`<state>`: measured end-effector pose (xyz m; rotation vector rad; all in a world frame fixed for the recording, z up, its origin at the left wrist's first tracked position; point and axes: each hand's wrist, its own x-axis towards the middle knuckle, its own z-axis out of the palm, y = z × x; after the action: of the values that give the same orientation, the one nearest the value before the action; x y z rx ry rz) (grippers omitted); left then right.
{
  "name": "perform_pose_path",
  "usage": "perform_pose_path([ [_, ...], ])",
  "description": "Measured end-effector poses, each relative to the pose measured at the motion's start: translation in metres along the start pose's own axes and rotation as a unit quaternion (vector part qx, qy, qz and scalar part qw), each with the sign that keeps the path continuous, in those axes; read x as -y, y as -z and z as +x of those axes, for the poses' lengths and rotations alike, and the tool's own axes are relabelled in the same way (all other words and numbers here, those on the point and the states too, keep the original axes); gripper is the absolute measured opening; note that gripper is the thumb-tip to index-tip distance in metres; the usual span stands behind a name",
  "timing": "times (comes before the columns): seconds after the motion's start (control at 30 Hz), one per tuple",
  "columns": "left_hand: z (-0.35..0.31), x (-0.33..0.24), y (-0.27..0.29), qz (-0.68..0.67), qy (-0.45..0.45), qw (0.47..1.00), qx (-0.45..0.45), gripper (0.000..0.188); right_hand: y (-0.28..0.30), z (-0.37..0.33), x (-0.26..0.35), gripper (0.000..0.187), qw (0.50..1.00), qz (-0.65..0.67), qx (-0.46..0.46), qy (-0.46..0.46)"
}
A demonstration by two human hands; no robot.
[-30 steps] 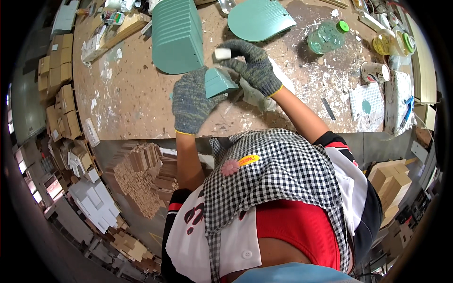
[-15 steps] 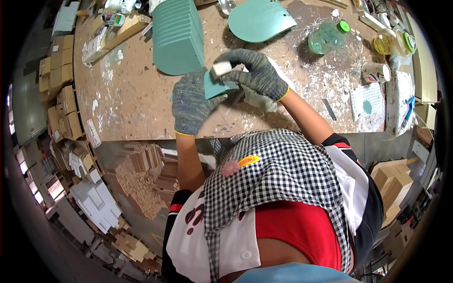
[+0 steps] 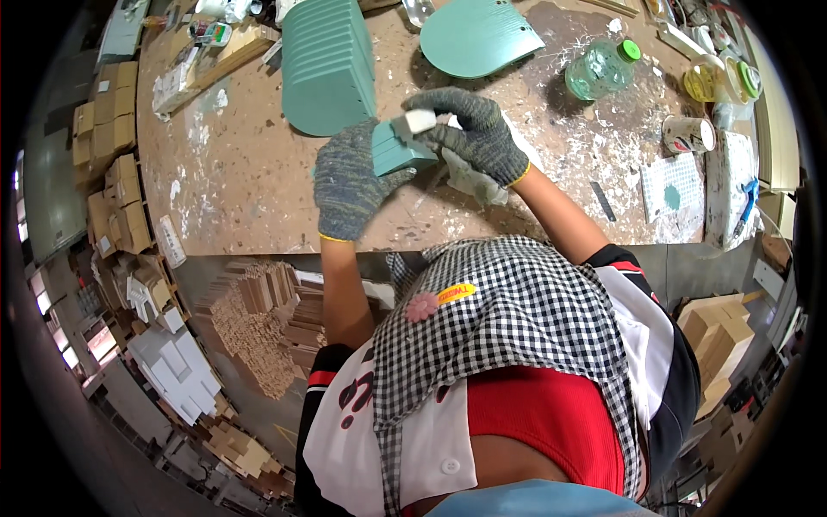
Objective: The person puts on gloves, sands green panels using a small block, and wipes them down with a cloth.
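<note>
My left hand (image 3: 351, 183), in a grey knit glove, is closed on a small stack of teal boards (image 3: 398, 153), its thumb along the near side. In my right hand (image 3: 472, 129), gloved the same way, a small white block (image 3: 420, 121) is pinched at the boards' far right corner. Under that hand hangs a crumpled whitish cloth (image 3: 475, 179); whether the palm grips it too I cannot tell. Beyond my left hand stands a row of teal round-ended panels (image 3: 329, 73). One more teal rounded panel (image 3: 474, 41) lies flat farther right.
The paint-spattered workbench (image 3: 241, 189) spans the view. To the right are a green-capped bottle (image 3: 600, 69), a paper cup (image 3: 687, 134), a jar of yellow liquid (image 3: 708, 79) and a stained white sheet (image 3: 672, 191). A dark flat strip (image 3: 603, 201) lies near the front edge.
My right hand has shifted slightly right with the white block, uncovering more of the teal boards' top. My left hand keeps its hold.
</note>
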<state>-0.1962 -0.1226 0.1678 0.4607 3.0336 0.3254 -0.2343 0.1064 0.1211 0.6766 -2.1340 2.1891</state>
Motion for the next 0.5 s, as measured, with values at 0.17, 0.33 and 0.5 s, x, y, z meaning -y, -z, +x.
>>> perform_pose_path([
  [0.17,-0.001,0.002,-0.001,-0.007,0.004,1.000,0.002,0.088,0.001,0.007,0.006,0.033,0.999,-0.036,-0.024,-0.011],
  [0.33,0.004,0.001,0.002,-0.007,-0.015,0.999,-0.044,0.081,0.010,0.001,0.012,0.036,0.996,0.022,0.084,-0.023],
  [0.5,0.004,-0.001,0.004,0.001,-0.014,0.999,-0.036,0.084,0.007,0.003,0.005,0.036,0.996,-0.087,0.024,0.002],
])
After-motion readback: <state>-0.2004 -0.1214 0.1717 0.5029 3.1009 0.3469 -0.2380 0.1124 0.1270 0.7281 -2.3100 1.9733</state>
